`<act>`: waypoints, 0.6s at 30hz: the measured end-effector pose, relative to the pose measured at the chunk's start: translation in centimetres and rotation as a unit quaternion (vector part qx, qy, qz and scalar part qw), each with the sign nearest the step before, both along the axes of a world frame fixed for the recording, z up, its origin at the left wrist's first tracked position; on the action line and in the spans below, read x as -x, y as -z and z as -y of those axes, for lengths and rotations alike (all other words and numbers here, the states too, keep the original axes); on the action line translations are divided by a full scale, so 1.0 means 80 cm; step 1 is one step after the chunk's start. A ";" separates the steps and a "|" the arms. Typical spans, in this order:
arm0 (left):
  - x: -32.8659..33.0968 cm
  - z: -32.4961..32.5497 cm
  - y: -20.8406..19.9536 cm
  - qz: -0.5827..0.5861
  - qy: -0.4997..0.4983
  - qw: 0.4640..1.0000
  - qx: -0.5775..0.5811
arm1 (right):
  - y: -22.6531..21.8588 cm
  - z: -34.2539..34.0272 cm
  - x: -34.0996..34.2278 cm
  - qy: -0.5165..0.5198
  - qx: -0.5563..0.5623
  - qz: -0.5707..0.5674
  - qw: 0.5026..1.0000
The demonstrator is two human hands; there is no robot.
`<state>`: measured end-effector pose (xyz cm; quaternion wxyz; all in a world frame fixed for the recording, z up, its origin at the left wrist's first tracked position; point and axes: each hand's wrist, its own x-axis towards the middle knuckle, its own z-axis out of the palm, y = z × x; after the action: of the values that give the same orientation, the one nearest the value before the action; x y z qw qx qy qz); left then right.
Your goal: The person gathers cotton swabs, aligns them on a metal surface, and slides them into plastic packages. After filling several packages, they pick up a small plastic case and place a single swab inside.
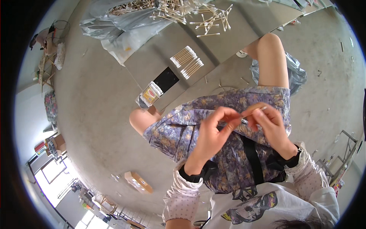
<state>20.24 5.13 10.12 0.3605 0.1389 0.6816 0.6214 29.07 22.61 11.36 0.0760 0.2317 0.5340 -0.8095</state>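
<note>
My left hand (214, 131) and my right hand (271, 124) meet over my lap, above a purple flowered skirt (213, 152). Together they pinch a small bundle of wooden cotton swabs (252, 112), whose white tips stick out past my right fingers. On the low grey board (228, 42) ahead lies a neat row of cotton swabs (187, 62). A loose heap of swabs (198, 15) is scattered farther along the board. A small packed bag of swabs (150, 95) rests by my left knee, beside a black square (166, 79).
Crumpled clear plastic bags (114, 23) lie at the board's far left end, and a grey plastic bag (295, 72) sits by my right leg. A small cardboard box (138, 182) stands on the concrete floor. Metal racks (343, 156) are at the right.
</note>
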 end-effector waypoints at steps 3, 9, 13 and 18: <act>0.043 0.004 0.026 -0.228 -0.052 0.969 0.084 | 0.004 -0.043 -0.017 0.153 -0.122 0.033 0.980; 0.129 0.024 0.093 -0.442 -0.135 0.842 0.279 | 0.046 -0.155 -0.060 0.311 -0.306 0.087 0.896; 0.148 0.026 0.119 -0.458 -0.146 0.834 0.269 | 0.065 -0.162 -0.059 0.283 -0.438 0.061 0.851; 0.158 0.020 0.143 -0.433 -0.202 0.841 0.256 | 0.066 -0.113 -0.019 0.181 -0.290 -0.007 0.940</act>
<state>7.60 3.54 -1.33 -0.0818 0.1560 0.9159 0.3607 30.61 31.63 6.09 -0.1465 0.3306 0.6951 -0.6214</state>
